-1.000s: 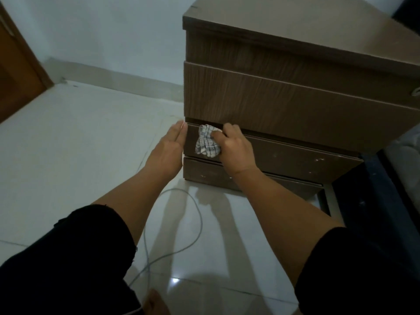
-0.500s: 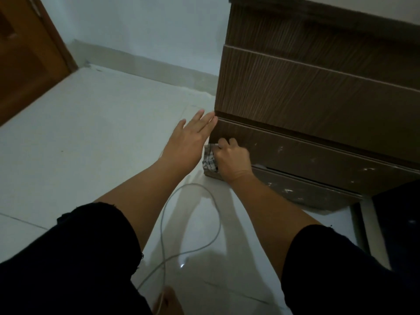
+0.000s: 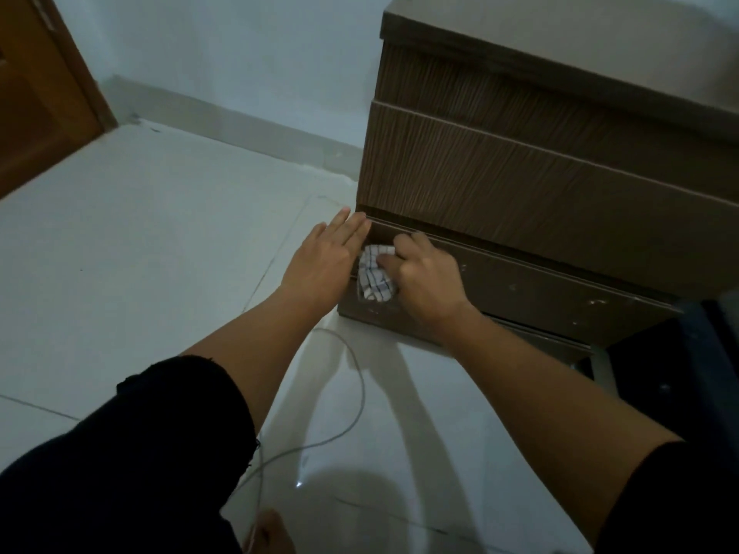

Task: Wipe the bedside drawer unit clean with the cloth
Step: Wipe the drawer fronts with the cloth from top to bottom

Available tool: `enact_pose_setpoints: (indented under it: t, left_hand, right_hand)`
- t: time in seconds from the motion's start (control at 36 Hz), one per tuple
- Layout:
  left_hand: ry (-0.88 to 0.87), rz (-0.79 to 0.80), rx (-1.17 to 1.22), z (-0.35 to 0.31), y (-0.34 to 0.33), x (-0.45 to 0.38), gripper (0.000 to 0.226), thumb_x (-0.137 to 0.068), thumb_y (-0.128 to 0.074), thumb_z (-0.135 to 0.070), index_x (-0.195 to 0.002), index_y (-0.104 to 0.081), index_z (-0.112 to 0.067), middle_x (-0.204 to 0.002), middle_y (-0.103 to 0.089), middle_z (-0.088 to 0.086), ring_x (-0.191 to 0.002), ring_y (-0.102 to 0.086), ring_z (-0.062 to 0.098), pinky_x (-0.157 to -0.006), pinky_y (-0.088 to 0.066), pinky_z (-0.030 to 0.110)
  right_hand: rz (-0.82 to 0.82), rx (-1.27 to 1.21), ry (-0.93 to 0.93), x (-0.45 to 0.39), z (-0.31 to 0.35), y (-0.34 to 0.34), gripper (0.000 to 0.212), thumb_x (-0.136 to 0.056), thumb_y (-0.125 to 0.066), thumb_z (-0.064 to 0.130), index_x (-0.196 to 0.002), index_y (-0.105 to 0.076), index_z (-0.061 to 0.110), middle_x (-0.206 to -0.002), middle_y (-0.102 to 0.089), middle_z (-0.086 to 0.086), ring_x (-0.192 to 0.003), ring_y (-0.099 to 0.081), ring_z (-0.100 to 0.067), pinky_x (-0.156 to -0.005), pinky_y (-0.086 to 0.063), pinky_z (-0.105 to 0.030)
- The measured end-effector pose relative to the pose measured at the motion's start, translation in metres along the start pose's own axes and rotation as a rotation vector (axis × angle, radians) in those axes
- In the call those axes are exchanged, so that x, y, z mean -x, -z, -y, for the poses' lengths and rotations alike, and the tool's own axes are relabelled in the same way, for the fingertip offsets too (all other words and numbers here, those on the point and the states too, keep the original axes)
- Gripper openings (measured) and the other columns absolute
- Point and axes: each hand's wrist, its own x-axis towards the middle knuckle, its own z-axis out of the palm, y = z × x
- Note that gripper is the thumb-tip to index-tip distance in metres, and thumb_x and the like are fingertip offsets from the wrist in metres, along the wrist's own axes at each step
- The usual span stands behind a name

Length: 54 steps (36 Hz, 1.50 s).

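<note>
Low on the front of the brown wood-grain bedside drawer unit (image 3: 520,185), the right hand (image 3: 428,281) has its grip closed around a bunched white cloth (image 3: 374,279) with a dark check pattern, pressing it against the left end of the lower drawer front (image 3: 540,289). The knuckles face the camera and the fingers curl over the cloth's right side, so only the left part of the cloth shows. Just to the left, the left hand (image 3: 324,257) lies flat and open, holding nothing; its fingertips (image 3: 356,225) rest at the left corner of the unit, at the seam between the upper and lower drawers. The palm is very close to the cloth; whether they touch cannot be told.

Pale specks and scuffs mark the lower drawer front to the right of the right hand. The unit stands on a pale tiled floor (image 3: 160,233), close to a white wall (image 3: 224,54) on the far side. A thin grey cable (image 3: 356,397) loops across the floor near the unit's base, between the two forearms. Both arms wear short black sleeves (image 3: 160,433). A brown wooden door (image 3: 36,94) fills the far left corner. At the near bottom edge part of a bare foot (image 3: 272,533) is visible. To the right of the unit the area is dark and unclear.
</note>
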Motion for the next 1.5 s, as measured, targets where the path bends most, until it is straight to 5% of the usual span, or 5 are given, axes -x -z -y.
enact_pose_setpoints:
  t: [0.39,0.5,0.97,1.33,1.5]
  left_hand:
    - [-0.032,-0.029,0.042,-0.025,0.0,-0.015,0.06,-0.097,-0.04,-0.002,-0.152,-0.019,-0.016,-0.157,-0.025,0.006,-0.146,-0.022,0.021,-0.114,-0.027,0.032]
    - [-0.031,-0.023,0.021,-0.028,-0.004,-0.015,0.061,-0.098,-0.036,-0.003,-0.153,-0.014,-0.017,-0.159,-0.021,0.005,-0.148,-0.018,0.018,-0.116,-0.023,0.028]
    - [-0.029,-0.01,0.074,-0.024,-0.006,-0.019,0.061,-0.096,-0.034,0.005,-0.151,-0.02,-0.016,-0.159,-0.021,0.003,-0.148,-0.016,0.016,-0.118,-0.017,0.023]
    - [0.033,0.043,0.151,-0.05,-0.004,-0.025,0.07,-0.088,-0.047,0.01,-0.15,-0.025,-0.013,-0.158,-0.024,0.004,-0.148,-0.015,0.018,-0.12,-0.019,0.03]
    - [-0.058,0.064,0.173,-0.075,-0.013,-0.035,0.07,-0.088,-0.043,0.012,-0.151,-0.025,-0.014,-0.158,-0.024,0.004,-0.148,-0.016,0.019,-0.12,-0.02,0.031]
  right_hand:
    - [-0.301,0.056,-0.064,0.001,-0.027,-0.005,0.016,-0.073,-0.057,0.01,-0.062,-0.068,0.014,-0.062,-0.059,0.0,-0.058,-0.058,-0.021,-0.034,-0.032,-0.021]
    - [-0.193,0.02,0.011,0.013,-0.028,-0.025,0.012,-0.059,-0.083,0.015,-0.064,-0.072,0.014,-0.066,-0.062,-0.001,-0.058,-0.061,-0.021,-0.034,-0.037,-0.019]
    - [0.182,-0.061,-0.192,0.03,-0.002,-0.074,0.029,-0.025,-0.088,0.009,-0.043,-0.066,0.012,-0.054,-0.059,-0.004,-0.047,-0.057,-0.023,-0.032,-0.037,-0.016]
    - [-0.218,0.019,-0.163,0.049,-0.043,-0.003,0.019,-0.057,-0.083,0.012,-0.07,-0.068,0.012,-0.072,-0.061,-0.005,-0.065,-0.06,-0.022,-0.039,-0.04,-0.022]
    - [-0.286,0.115,-0.242,0.054,-0.065,0.004,0.011,-0.067,-0.056,0.008,-0.063,-0.066,0.012,-0.067,-0.058,-0.006,-0.063,-0.059,-0.024,-0.036,-0.031,-0.019]
